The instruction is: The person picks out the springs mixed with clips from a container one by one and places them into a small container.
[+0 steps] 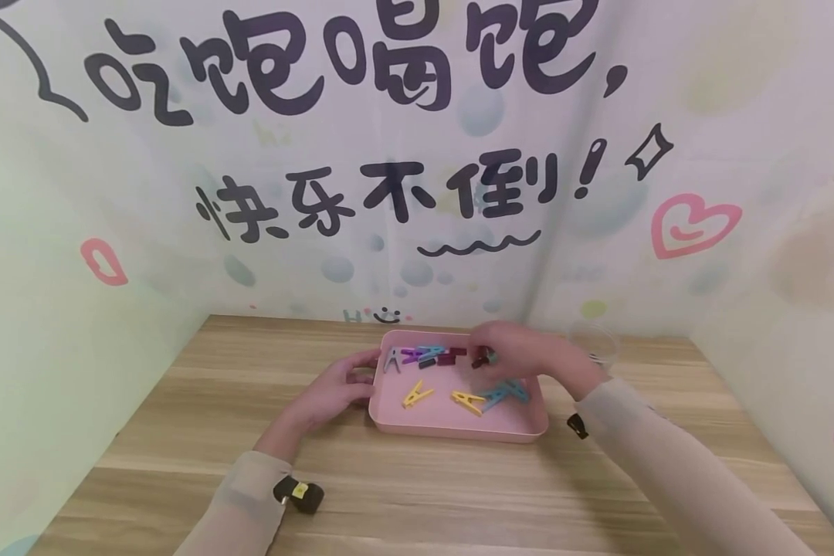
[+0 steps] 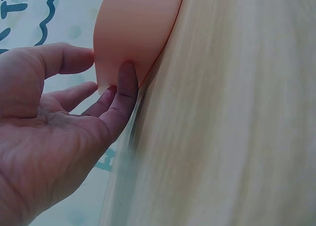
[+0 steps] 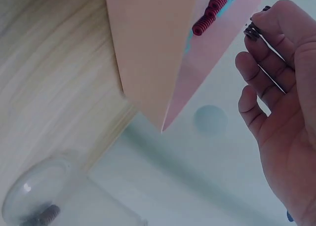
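Observation:
A pink tray (image 1: 459, 434) stands on the table. My left hand (image 1: 330, 394) rests its fingertips against the tray's left end; in the left wrist view the fingers (image 2: 127, 85) touch its outer wall. Over the tray's right rear part, my right hand (image 1: 514, 349) pinches a small dark spring (image 3: 252, 32) between thumb and forefinger. Dark red springs (image 3: 211, 13) lie inside near the back wall, beside a black piece (image 1: 427, 363). Around them are a grey clothespin (image 1: 392, 361), a purple clothespin (image 1: 410, 355) and yellow (image 1: 415, 395) and blue clothespins (image 1: 510, 391).
A clear plastic cup (image 3: 39, 184) stands right of the tray, with dark springs (image 3: 48, 215) at its bottom. The wooden table (image 1: 403, 494) meets a printed cloth wall (image 1: 306, 278) close behind the tray. Black straps hang at both sleeves.

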The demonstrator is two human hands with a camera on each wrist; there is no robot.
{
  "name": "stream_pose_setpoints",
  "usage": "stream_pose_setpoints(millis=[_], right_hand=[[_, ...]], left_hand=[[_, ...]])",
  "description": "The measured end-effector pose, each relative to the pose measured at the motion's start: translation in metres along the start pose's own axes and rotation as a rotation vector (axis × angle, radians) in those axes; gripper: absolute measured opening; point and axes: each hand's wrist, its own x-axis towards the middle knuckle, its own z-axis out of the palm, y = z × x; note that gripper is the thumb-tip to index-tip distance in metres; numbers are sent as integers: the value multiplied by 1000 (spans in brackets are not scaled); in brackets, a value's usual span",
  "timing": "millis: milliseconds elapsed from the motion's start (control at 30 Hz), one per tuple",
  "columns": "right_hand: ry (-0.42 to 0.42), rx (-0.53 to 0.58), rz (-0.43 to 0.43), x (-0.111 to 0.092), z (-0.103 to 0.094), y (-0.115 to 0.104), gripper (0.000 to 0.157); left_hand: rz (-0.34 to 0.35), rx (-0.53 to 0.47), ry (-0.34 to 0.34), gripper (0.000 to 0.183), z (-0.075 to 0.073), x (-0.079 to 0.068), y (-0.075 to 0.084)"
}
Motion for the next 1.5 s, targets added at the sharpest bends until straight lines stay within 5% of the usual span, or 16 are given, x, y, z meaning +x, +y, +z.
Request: stream_pose_setpoints(millis=[867, 1500], right_hand=[[165, -36, -51, -49, -26, 21, 14], [232, -41, 34, -82, -42, 51, 18]], left_hand=[[14, 8, -8, 69, 0, 0, -4], [-5, 44, 14, 67, 0, -2, 2]])
